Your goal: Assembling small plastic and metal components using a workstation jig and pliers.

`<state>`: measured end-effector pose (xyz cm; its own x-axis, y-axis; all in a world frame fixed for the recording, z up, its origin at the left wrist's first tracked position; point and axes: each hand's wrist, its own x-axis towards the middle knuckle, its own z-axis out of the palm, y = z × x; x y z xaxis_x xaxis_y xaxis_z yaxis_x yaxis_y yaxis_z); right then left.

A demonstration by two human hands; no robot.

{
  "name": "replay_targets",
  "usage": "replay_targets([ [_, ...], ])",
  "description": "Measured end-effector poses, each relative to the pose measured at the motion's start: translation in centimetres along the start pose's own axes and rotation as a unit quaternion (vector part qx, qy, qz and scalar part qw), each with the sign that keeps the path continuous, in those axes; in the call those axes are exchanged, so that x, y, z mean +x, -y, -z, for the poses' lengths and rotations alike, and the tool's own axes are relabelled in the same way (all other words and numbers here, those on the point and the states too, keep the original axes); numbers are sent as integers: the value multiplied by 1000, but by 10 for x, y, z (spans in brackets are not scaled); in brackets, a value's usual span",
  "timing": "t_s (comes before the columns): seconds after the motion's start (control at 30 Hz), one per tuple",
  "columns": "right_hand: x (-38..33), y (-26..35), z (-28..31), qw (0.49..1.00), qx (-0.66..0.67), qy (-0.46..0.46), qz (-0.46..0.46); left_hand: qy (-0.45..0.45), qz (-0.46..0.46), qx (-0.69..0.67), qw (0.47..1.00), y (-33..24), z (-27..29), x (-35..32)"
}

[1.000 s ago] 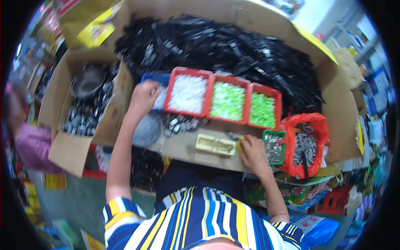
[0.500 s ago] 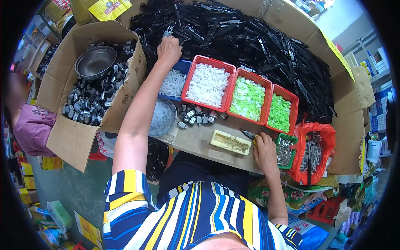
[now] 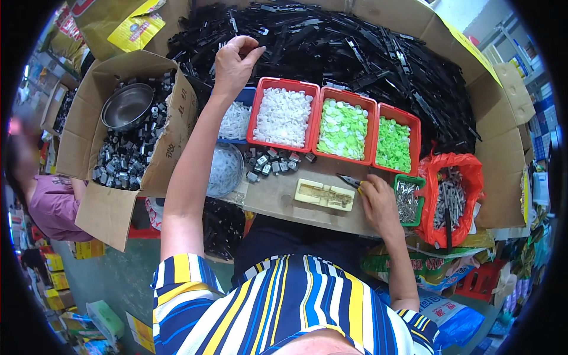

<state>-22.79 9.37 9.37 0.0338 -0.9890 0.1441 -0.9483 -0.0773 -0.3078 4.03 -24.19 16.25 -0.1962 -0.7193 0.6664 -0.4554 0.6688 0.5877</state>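
My left hand (image 3: pixel 236 68) reaches out over the heap of black plastic parts (image 3: pixel 307 44). Its thumb and forefinger stand apart, and I see nothing held between them. Close to the wrist is a blue tray of clear small pieces (image 3: pixel 235 121). On the right, my right hand (image 3: pixel 381 204) has its fingers around the handle of needle-nose pliers (image 3: pixel 350 180); the palm hides the rest of the handle. Left of that hand lies a cream-coloured block with a hollow (image 3: pixel 324 195). Small black and grey blocks (image 3: pixel 269 164) lie loose on the board.
Red trays hold white pieces (image 3: pixel 284 115), green discs (image 3: pixel 346 130) and small green parts (image 3: pixel 393 141). A green tray of metal pins (image 3: pixel 408 201) and a red bag (image 3: pixel 452 219) stand right. Left are a carton (image 3: pixel 121 210) with a metal bowl (image 3: pixel 127 106) and another person (image 3: pixel 50 204).
My left hand has opened, with its fingers turned rightward; the part at its fingertips is no longer held. My right hand and the pliers have shifted slightly up. The whole view has shifted a little.
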Motion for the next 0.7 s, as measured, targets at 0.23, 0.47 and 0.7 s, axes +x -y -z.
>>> replay_targets([
  [0.23,47,44,35,952,259,-163,0,148,220,-495,827,-105,-21,-91],
  [0.47,37,50,8,809,574,-32,-120,174,268,-529,786,-142,-22,-178],
  [0.7,20,42,-12,981,146,-119,50,172,23,14,985,-92,17,-221],
])
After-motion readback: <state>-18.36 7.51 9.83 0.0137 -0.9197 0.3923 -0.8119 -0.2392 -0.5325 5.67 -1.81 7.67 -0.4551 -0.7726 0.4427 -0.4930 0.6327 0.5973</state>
